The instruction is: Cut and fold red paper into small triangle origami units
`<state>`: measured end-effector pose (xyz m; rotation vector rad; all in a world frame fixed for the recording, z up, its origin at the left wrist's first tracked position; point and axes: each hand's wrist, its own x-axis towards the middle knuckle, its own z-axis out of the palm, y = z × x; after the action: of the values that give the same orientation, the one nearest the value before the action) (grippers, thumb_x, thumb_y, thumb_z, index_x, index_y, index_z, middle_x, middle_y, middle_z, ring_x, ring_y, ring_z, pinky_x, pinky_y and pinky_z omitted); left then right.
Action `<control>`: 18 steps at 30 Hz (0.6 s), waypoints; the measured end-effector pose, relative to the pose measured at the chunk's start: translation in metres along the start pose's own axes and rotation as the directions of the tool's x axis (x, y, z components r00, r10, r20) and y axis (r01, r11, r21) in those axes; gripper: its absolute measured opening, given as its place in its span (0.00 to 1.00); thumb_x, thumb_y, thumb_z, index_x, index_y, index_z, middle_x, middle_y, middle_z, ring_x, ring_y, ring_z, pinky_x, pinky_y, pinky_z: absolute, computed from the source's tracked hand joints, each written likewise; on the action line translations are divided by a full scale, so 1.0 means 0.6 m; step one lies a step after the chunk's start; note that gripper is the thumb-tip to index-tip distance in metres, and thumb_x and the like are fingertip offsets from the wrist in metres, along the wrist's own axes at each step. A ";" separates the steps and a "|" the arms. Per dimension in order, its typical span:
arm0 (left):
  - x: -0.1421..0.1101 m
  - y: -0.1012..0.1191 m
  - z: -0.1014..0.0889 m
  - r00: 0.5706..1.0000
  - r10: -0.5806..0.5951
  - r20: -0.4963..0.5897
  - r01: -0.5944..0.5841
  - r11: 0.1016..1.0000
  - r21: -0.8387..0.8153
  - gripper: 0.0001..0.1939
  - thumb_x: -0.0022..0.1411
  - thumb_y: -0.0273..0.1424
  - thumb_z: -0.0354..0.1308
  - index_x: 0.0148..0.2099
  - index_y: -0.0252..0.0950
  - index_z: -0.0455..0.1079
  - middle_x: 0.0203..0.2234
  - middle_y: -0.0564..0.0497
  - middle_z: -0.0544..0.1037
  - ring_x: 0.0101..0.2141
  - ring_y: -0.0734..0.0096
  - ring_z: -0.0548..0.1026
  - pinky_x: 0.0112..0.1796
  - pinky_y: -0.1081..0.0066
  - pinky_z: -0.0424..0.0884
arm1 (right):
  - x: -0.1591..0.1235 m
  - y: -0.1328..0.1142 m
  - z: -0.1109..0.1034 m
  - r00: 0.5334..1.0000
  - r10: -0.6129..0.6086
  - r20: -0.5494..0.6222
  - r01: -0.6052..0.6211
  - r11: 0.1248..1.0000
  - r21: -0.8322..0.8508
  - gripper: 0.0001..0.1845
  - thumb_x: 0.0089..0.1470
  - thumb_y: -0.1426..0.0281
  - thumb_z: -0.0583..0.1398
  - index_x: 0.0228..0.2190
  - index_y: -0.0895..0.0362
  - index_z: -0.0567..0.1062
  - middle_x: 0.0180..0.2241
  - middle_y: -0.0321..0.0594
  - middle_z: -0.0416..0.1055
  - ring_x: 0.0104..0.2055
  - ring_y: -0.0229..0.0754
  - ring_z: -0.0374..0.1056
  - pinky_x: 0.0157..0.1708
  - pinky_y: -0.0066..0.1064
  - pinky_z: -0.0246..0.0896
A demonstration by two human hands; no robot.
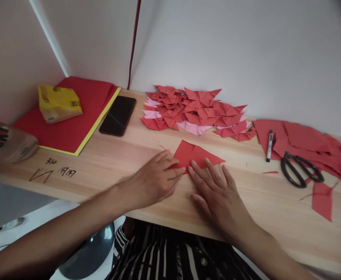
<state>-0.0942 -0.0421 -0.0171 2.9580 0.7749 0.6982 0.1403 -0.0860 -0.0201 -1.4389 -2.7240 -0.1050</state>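
Note:
A small folded piece of red paper (pixel 198 154) lies on the table between my two hands. Its top edge shows a short slit or crease, and its lower edge is partly hidden by my fingers. My left hand (pixel 157 177) rests at the paper's left side, with its fingers stretched over that edge; the thumb is not visible. Flat on the table and the paper's lower right part lies my right hand (pixel 219 192), fingers spread. Behind the paper is a heap of folded red and pink paper pieces (pixel 199 107) with pointed ends.
To the right are red paper sheets (pixel 307 138), a marker (pixel 269 146), black-handled scissors (pixel 300 169) and paper scraps (pixel 322 200). At left stand a phone (pixel 118 116), red and yellow sheets (pixel 96 112), a yellow packet (pixel 60 104) and a see-through lettered container (pixel 8 144).

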 end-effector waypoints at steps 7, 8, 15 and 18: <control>0.000 -0.002 -0.001 1.000 0.000 0.007 0.000 1.000 -0.023 0.10 0.64 0.26 0.54 0.46 0.34 0.73 0.47 0.48 0.78 0.52 0.61 0.71 0.59 0.51 0.58 | -0.020 0.045 0.001 0.991 0.133 -0.023 -0.134 0.989 -0.055 0.28 0.66 0.62 0.45 0.61 0.62 0.62 0.65 0.43 0.56 0.69 0.58 0.43 0.62 0.58 0.41; 0.001 -0.002 -0.001 1.000 0.000 0.005 0.000 1.000 -0.020 0.10 0.64 0.27 0.53 0.46 0.34 0.73 0.47 0.48 0.78 0.51 0.61 0.71 0.59 0.51 0.58 | -0.023 0.053 0.000 0.988 0.155 -0.025 -0.156 0.986 -0.066 0.29 0.66 0.62 0.44 0.61 0.63 0.62 0.65 0.44 0.56 0.69 0.58 0.43 0.62 0.58 0.42; 0.001 0.000 -0.001 1.000 0.006 -0.020 -0.006 1.000 -0.004 0.09 0.63 0.26 0.55 0.45 0.33 0.74 0.45 0.48 0.79 0.50 0.61 0.71 0.59 0.50 0.59 | -0.035 0.084 0.005 0.965 0.259 -0.029 -0.261 0.959 -0.109 0.31 0.66 0.59 0.40 0.62 0.62 0.61 0.64 0.43 0.58 0.68 0.58 0.44 0.61 0.57 0.43; 0.002 0.001 -0.002 1.000 0.009 -0.015 -0.009 1.000 0.012 0.10 0.64 0.26 0.54 0.46 0.32 0.73 0.45 0.47 0.79 0.50 0.60 0.71 0.58 0.51 0.59 | -0.033 0.082 0.007 0.965 0.260 -0.044 -0.263 0.957 -0.119 0.31 0.66 0.58 0.40 0.61 0.62 0.62 0.63 0.44 0.59 0.68 0.60 0.45 0.61 0.58 0.42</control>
<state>-0.0933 -0.0424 -0.0156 2.9720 0.7696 0.7200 0.1917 -0.0743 -0.0241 -1.8014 -2.5161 -0.2831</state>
